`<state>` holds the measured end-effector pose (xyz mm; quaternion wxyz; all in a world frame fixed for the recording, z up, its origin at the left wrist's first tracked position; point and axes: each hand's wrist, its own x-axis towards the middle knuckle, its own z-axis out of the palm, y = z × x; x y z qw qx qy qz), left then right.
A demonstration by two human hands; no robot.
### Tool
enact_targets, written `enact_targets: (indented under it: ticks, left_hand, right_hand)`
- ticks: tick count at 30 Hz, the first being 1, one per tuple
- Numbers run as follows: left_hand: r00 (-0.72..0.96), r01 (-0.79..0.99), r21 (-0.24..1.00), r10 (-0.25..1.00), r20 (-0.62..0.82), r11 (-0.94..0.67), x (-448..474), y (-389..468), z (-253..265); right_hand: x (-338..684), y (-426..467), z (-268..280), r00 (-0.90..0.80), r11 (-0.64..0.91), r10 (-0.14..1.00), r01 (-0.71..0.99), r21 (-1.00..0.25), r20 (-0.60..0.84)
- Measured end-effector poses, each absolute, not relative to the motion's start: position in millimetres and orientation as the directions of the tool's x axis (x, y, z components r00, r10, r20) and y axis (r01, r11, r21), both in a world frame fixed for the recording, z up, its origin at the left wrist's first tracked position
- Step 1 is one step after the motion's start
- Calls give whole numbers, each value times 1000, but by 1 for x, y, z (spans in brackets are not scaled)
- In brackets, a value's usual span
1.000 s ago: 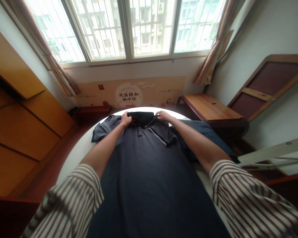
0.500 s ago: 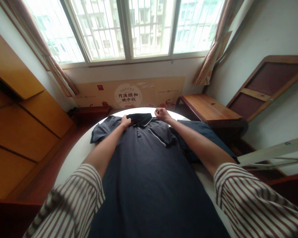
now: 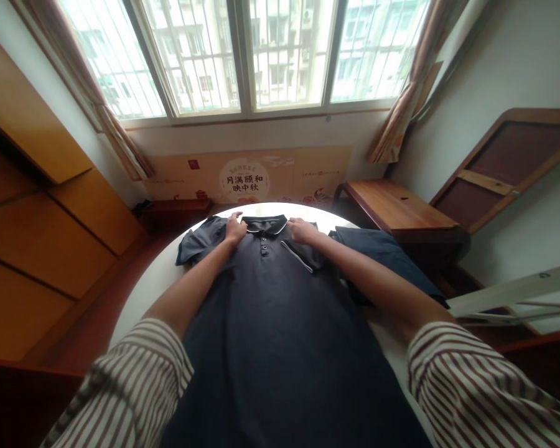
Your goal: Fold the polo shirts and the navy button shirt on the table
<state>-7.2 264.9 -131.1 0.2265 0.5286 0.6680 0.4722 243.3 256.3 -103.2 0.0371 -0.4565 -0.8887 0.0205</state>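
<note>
A dark polo shirt (image 3: 280, 336) lies spread front side up, its hem end towards me. Its black collar (image 3: 276, 226) has a white edge and sits at the far end above a short row of buttons (image 3: 264, 242). My left hand (image 3: 236, 230) is closed at the left collar tip, with one finger lifted. At the right collar tip my right hand (image 3: 303, 231) is closed in a pinch. The right sleeve (image 3: 303, 256), with its white-edged cuff, is folded in over the chest, while the left sleeve (image 3: 193, 244) lies out to the side.
Under the shirt is a round white table (image 3: 144, 298). Dark blue folded cloth (image 3: 382, 255) lies on its right side. Beyond it stands a low wooden table (image 3: 401, 205). Orange-brown cabinets (image 3: 42, 249) line the left, and a printed cardboard panel (image 3: 308, 168) leans below the windows.
My right hand has come down and left onto the right collar tip. The collar, bunched and raised before, now lies flatter and more even, with my left hand still at its left side.
</note>
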Motion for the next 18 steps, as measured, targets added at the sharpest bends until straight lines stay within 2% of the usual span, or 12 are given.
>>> enact_targets:
  ticks: [3,5,7,8,10,12,14,16,18]
  left_hand:
    - [-309,575,816,908,283,-59,-42,229,-118]
    - [-315,678,734,885,343,-43,-74,199,-112]
    - [-358,809,582,852,381,80,-107,172,-111]
    - [-397,843,511,836,379,169,-122,160,-112]
    - [-496,824,460,813,305,330,-145,141,-115]
    - [-550,742,549,817,174,384,-158,129,-118]
    - [-548,624,695,834,65,356,-162,124,-121]
    - [-543,528,793,839,40,304,-160,124,-123]
    - [-567,506,818,820,77,273,-157,129,-122]
  right_hand:
    - [233,201,-93,-667,669,743,741,-57,50]
    - [228,149,-92,-752,753,657,654,-68,50]
    - [226,92,-96,-849,852,521,510,-119,85]
    - [226,65,-99,-869,868,487,470,-161,88]
    - [226,16,-105,-897,873,437,407,-268,64]
    - [225,-20,-110,-919,853,393,353,-384,27]
    - [225,-44,-113,-943,824,333,293,-485,-4]
    - [224,-59,-114,-959,801,283,244,-547,-12]
    - [224,-66,-114,-964,788,264,219,-576,-6]
